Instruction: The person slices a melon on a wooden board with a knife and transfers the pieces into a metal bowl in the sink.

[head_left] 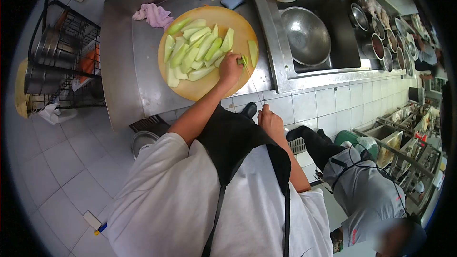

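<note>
The pale green gourd wedges (207, 47) lay heaped on the left and middle of the round cutting board (190, 91), with one lone wedge (253, 53) by its right rim. At the right side of the board, your left hand (231, 70) pinched a small green piece (244, 60) between thumb and fingers, just beside the heap. Your right hand (272, 123) was nearer your body, past the counter's front edge, its fingers curled closed around the handle of a thin knife (254, 88). The blade, seen almost edge-on, ran up toward the piece; you could not tell from this view whether it touched.

The board sat on the steel counter (135, 74), close to its front edge. Behind the board, a crumpled pink cloth (153, 15) lay toward the back left corner, and a blue sponge (232, 0) toward the back right corner. Beyond the counter's right edge, a metal bowl (305, 35) stood in the sink (346, 47). Past the left edge was a black wire rack (71, 43) with metal pots. To your right, a co-worker in a grey shirt (364, 185) stood apart from you.
</note>
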Available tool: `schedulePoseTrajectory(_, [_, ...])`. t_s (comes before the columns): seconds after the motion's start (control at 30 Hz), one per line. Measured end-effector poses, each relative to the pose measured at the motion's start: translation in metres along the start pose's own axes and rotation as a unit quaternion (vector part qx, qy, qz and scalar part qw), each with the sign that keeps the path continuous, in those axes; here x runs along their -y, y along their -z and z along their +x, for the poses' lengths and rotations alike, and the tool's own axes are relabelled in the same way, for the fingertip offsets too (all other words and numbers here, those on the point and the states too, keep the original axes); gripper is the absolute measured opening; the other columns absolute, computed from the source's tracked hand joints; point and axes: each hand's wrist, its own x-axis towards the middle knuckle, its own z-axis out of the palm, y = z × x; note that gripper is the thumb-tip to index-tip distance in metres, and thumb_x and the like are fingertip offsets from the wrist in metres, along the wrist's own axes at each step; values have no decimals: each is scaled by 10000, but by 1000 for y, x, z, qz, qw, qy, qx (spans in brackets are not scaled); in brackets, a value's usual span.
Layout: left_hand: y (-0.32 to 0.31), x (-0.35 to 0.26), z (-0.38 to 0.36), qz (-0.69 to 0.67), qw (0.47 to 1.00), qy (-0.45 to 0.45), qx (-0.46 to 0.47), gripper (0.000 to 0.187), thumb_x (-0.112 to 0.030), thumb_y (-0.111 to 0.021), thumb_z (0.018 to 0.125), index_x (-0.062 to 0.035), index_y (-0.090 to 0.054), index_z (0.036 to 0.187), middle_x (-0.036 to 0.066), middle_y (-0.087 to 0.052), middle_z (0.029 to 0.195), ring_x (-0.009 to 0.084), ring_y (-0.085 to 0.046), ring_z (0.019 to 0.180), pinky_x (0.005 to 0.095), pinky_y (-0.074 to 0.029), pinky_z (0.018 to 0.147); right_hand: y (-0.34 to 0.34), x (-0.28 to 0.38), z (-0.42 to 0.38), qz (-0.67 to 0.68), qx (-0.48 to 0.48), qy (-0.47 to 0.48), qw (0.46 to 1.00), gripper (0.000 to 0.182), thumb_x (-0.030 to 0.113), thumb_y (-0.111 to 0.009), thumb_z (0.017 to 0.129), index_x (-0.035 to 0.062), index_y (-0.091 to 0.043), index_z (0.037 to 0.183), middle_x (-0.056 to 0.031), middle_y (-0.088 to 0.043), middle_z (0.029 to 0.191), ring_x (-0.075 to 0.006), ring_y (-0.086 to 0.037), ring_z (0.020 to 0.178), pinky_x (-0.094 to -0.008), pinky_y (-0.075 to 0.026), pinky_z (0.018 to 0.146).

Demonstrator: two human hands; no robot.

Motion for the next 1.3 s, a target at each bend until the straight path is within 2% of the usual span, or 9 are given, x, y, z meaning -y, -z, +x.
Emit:
schedulePoseTrajectory(0.23, [0,4,0,10,1000,-28,-8,247,-55,-797,736,-38,-702,963,140,-663,1076,351,-655,1022,424,-525,884,-20,0,26,28,-33,28,999,194,180,-577,968,-3,-517,987,-214,-669,672,-411,-677,596,-509,-539,541])
schedulePoseTrajectory(0.47, [-4,9,0,-31,999,-9,-8,209,-56,-773,753,-25,-707,949,147,-673,1052,360,-662,996,433,-530,871,-37,2,70,33,-65,20,997,193,181,-574,971,7,-492,985,-229,-665,676,-424,-675,619,-545,-534,565])
schedulePoseTrajectory(0.6, [-3,6,-8,-28,999,-23,-22,197,-58,-767,762,-31,-710,949,146,-675,1044,365,-664,983,433,-532,863,-39,2,56,45,-65,23,997,216,204,-565,980,3,-486,999,-242,-667,694,-442,-677,640,-557,-534,578])
schedulePoseTrajectory(0.7, [1,1,-4,-4,999,-21,-25,198,-57,-773,760,-28,-709,945,149,-675,1043,369,-663,979,434,-533,858,-32,3,52,39,-9,-15,999,253,249,-547,994,4,-487,1000,-272,-673,744,-470,-675,686,-583,-527,617])
schedulePoseTrajectory(0.8, [1,7,-6,-10,1000,-20,-19,218,-68,-794,754,-20,-711,950,149,-680,1041,348,-685,929,417,-541,829,-32,-10,53,115,-4,-17,993,256,259,-555,995,12,-489,1004,-275,-670,742,-489,-667,697,-599,-517,624])
schedulePoseTrajectory(0.9, [-3,14,-3,-22,999,-39,-27,222,-73,-801,753,-15,-710,947,149,-682,1031,340,-694,906,412,-542,816,-27,-15,61,90,-14,13,996,262,268,-568,993,18,-488,1003,-275,-668,738,-498,-662,706,-604,-514,627])
schedulePoseTrajectory(1.07, [-1,11,-9,-46,997,-43,-41,196,-34,-775,747,1,-704,926,155,-676,1008,370,-667,946,447,-528,835,-18,3,64,62,-52,25,996,223,240,-573,982,29,-502,989,-256,-669,707,-468,-668,658,-584,-529,600])
schedulePoseTrajectory(1.3, [-7,12,-9,-50,997,-27,-58,179,-1,-739,741,13,-706,916,149,-683,1012,371,-671,950,442,-531,841,-7,8,43,48,-26,11,998,226,224,-595,978,10,-524,964,-261,-658,681,-472,-666,652,-575,-529,597])
